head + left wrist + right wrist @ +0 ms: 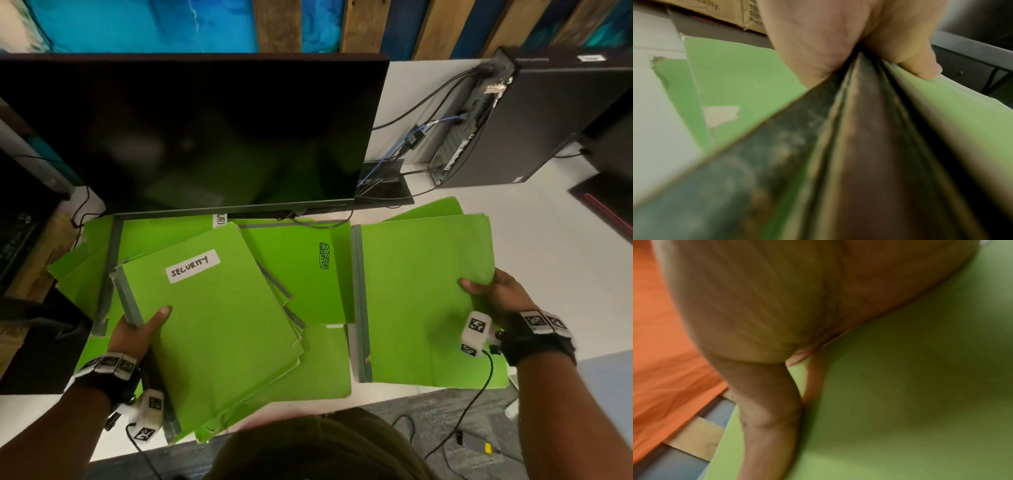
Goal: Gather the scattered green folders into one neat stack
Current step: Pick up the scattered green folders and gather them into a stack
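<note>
Green folders lie spread over the white desk (534, 246). My left hand (138, 329) grips the grey spine edge of a bundle of folders (219, 325), thumb on the top one labelled SECURITY; the left wrist view shows the thumb (920, 65) pressed on the bundle's edge (869, 129). My right hand (493, 291) holds the right edge of a separate green folder (421, 301), thumb on top and fingers underneath; the right wrist view shows this folder (900, 402) under my thumb. More folders (308, 274) lie flat beneath and between the two.
A dark monitor (191, 133) stands right behind the folders. A black computer tower (534, 120) with cables sits at the back right. A cardboard box (37, 253) and dark equipment stand at the left. The desk's front edge runs just below the folders.
</note>
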{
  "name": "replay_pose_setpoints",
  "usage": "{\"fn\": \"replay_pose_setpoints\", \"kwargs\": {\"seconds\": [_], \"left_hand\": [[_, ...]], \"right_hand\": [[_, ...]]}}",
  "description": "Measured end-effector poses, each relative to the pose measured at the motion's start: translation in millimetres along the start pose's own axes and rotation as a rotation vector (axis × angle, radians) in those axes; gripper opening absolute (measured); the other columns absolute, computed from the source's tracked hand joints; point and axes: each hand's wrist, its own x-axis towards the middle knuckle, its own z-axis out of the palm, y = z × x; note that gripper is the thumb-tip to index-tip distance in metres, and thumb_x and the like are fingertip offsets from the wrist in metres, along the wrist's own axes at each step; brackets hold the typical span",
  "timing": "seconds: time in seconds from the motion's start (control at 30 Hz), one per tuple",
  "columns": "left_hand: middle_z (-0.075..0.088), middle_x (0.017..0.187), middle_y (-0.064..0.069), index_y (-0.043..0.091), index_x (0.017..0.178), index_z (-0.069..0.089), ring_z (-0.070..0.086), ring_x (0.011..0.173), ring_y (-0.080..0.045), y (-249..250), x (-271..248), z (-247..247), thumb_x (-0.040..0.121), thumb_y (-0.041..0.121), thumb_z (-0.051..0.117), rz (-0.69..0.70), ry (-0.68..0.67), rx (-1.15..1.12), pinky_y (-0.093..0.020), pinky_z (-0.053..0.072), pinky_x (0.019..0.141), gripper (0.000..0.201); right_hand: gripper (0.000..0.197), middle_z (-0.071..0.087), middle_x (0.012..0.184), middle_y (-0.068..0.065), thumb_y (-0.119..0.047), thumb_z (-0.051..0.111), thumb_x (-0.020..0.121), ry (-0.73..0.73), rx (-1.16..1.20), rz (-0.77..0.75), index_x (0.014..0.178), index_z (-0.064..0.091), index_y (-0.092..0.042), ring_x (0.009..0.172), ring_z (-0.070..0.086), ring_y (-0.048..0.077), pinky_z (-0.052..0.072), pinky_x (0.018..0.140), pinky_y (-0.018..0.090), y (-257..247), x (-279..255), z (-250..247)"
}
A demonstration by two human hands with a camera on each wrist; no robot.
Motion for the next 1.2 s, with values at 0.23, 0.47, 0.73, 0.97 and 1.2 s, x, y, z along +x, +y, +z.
{"fn": "replay_pose_setpoints", "kwargs": {"seconds": [0.23,0.47,0.73,0.97,1.2], "left_hand": [[0.064,0.113,-0.021,-0.001,0.116,0.059,0.06,0.103,-0.038,4.6,-4.6,1.6,0.078,0.029,0.077,0.022,-0.023,-0.081,-0.043,0.046,0.089,0.052],[0.062,0.099,-0.019,0.0,0.097,0.056,0.056,0.087,-0.031,10.5,-11.2,2.7,0.077,0.029,0.078,-0.007,-0.004,-0.084,-0.037,0.042,0.074,0.042],[0.062,0.12,-0.015,0.001,0.125,0.053,0.059,0.109,-0.032,9.0,-11.5,-3.5,0.073,0.04,0.079,-0.026,-0.039,-0.133,-0.033,0.045,0.087,0.07],[0.063,0.116,-0.016,0.001,0.122,0.053,0.059,0.111,-0.032,7.9,-11.5,-6.1,0.076,0.052,0.069,-0.016,-0.04,-0.149,-0.03,0.041,0.086,0.071],[0.058,0.121,-0.013,0.005,0.129,0.042,0.056,0.112,-0.03,0.7,-7.9,-5.6,0.092,0.038,0.055,-0.02,-0.117,-0.222,-0.034,0.042,0.092,0.051]], "right_hand": [[0.028,0.074,0.089,0.004,-0.009,0.069,0.081,-0.008,0.03,-0.137,0.109,0.065,-0.014,0.09,0.067,0.029,0.049,0.062,0.032,-23.3,-24.2,-25.0],[0.092,0.076,0.089,0.004,-0.047,0.094,0.017,-0.229,0.14,-0.232,0.099,0.068,-0.014,0.077,0.073,0.023,0.06,0.068,0.04,-46.1,-7.1,56.0],[0.09,0.072,0.104,0.013,-0.041,0.094,0.03,-0.428,0.031,-0.128,0.109,0.068,-0.009,0.095,0.068,0.029,0.051,0.089,0.043,-15.1,-19.6,229.2],[0.059,0.064,0.119,0.007,-0.021,0.078,0.076,-0.342,-0.269,-0.211,0.126,0.049,-0.01,0.103,0.06,0.022,0.047,0.095,0.038,7.6,-21.8,322.9],[0.075,0.051,0.133,0.012,-0.043,0.073,0.076,-0.203,-0.612,-0.232,0.134,0.046,-0.005,0.121,0.051,0.032,0.044,0.101,0.04,12.1,-28.2,374.8]]}}
